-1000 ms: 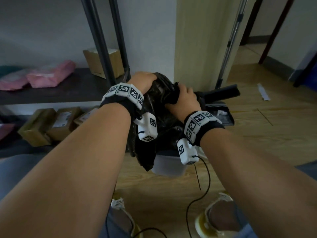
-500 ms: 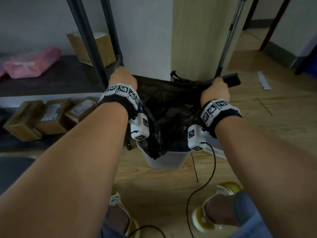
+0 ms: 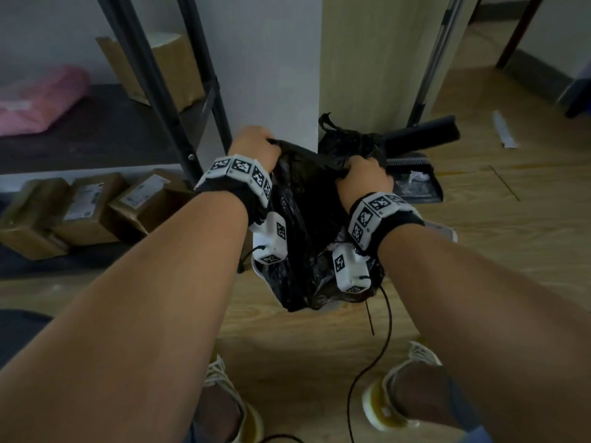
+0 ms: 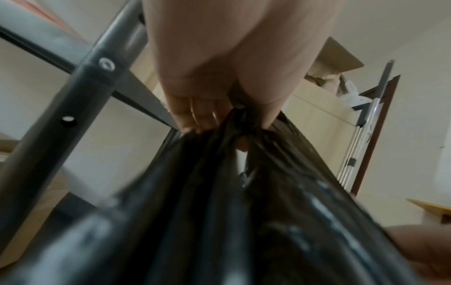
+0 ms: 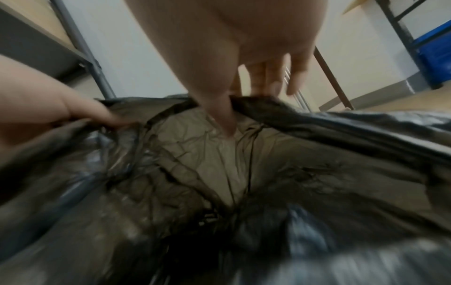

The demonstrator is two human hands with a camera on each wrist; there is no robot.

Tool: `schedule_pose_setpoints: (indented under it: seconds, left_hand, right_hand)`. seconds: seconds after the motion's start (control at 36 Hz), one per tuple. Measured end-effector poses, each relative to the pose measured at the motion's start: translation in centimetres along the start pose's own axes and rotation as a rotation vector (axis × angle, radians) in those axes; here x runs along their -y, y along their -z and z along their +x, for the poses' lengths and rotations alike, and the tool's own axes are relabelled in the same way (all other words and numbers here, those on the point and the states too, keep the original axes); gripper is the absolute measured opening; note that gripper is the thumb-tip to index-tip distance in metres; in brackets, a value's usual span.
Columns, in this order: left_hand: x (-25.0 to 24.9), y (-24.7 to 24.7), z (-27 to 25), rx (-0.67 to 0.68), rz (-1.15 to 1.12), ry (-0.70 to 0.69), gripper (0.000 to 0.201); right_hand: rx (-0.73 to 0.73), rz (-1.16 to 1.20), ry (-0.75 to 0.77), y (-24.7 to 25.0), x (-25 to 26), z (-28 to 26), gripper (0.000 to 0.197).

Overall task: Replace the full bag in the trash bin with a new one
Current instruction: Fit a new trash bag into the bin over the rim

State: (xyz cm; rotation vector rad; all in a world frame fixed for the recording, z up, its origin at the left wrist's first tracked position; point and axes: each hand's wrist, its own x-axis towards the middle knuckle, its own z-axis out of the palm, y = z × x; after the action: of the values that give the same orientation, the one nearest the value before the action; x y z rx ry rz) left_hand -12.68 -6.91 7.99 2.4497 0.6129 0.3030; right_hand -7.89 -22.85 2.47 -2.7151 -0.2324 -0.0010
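Observation:
An empty black trash bag [image 3: 307, 225] hangs over the pale bin [image 3: 445, 231], which it mostly hides. My left hand [image 3: 260, 145] grips the bag's rim on the left, with the plastic bunched between thumb and fingers [image 4: 195, 119]. My right hand [image 3: 355, 169] pinches the rim on the right: the thumb [image 5: 223, 119] is inside the mouth and the fingers are behind the edge. The bag's mouth [image 5: 219, 164] gapes between the hands. A tied, full black bag [image 3: 348, 140] stands on the floor just behind, against the wooden post.
A black dustpan [image 3: 415, 183] and brush [image 3: 422, 132] lie right of the full bag. A dark metal shelf frame [image 3: 179, 129] stands left, with cardboard boxes [image 3: 86, 206] under it. My feet [image 3: 396, 394] and a black cable [image 3: 371, 362] are near the bin.
Half a second ago my hands held the bag stretched wide apart. They have come closer together and the bag's mouth is narrower.

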Motion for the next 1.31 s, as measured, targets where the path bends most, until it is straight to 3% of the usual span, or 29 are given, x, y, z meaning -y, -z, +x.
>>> schedule_pose_setpoints:
  seconds: [0.08, 0.19, 0.28, 0.42, 0.47, 0.53, 0.58, 0.64, 0.78, 0.83, 0.97, 1.06, 1.14, 1.22, 1.31]
  left_hand:
    - [1.4, -0.3, 1.1, 0.009, 0.012, 0.049, 0.023]
    - [3.9, -0.8, 2.8, 0.020, 0.112, 0.229, 0.032]
    - [5.6, -1.0, 3.0, 0.004, 0.094, 0.335, 0.019]
    - [7.3, -2.4, 3.9, 0.018, -0.060, 0.416, 0.052]
    - [6.9, -3.1, 3.7, 0.098, -0.132, 0.441, 0.073]
    - [5.9, -3.4, 2.8, 0.254, -0.133, 0.461, 0.085]
    - [4.9, -3.7, 1.8, 0.436, -0.071, 0.443, 0.095]
    - [4.7, -4.1, 1.2, 0.514, -0.018, 0.432, 0.094]
    - [5.7, -4.7, 0.3, 0.617, -0.004, 0.323, 0.041]
    - [5.3, -4.8, 0.1, 0.650, 0.041, 0.284, 0.033]
    - [4.9, -4.4, -0.7, 0.585, 0.159, 0.102, 0.041]
    - [5.0, -4.8, -1.7, 0.701, 0.129, 0.059, 0.081]
    - [6.2, -7.1, -2.3, 0.734, 0.062, 0.111, 0.118]
    - [5.8, -8.3, -3.9, 0.807, -0.042, 0.173, 0.115]
    - [4.5, -8.4, -5.3, 0.849, -0.071, 0.225, 0.075]
  right_hand:
    - [0.027, 0.077, -0.016, 0.1, -0.1, 1.0, 0.019]
    - [0.083, 0.088, -0.086, -0.3, -0.8, 2.6, 0.020]
    - [0.088, 0.114, -0.187, -0.9, -2.2, 3.6, 0.020]
    - [0.071, 0.127, -0.296, -2.1, -3.0, 4.3, 0.031]
    - [0.089, 0.115, -0.306, -2.6, -2.3, 4.1, 0.022]
    - [0.108, 0.040, -0.291, -3.0, -1.8, 3.9, 0.041]
    - [0.125, -0.005, -0.225, -3.2, -1.5, 3.7, 0.050]
    - [0.164, 0.005, -0.142, -3.2, -1.1, 3.6, 0.050]
    - [0.358, 0.073, 0.037, -3.1, 0.4, 2.4, 0.040]
    - [0.438, 0.076, 0.065, -3.1, 0.7, 1.8, 0.043]
    - [0.521, -0.031, 0.093, -2.8, 0.8, 1.1, 0.030]
    - [0.464, -0.026, 0.082, -2.4, 0.4, 1.2, 0.030]
    - [0.361, 0.076, 0.027, -1.9, -0.2, 1.6, 0.020]
    - [0.322, 0.148, -0.032, -1.4, -0.6, 1.7, 0.011]
    - [0.303, 0.170, -0.057, -1.4, -0.9, 1.8, 0.016]
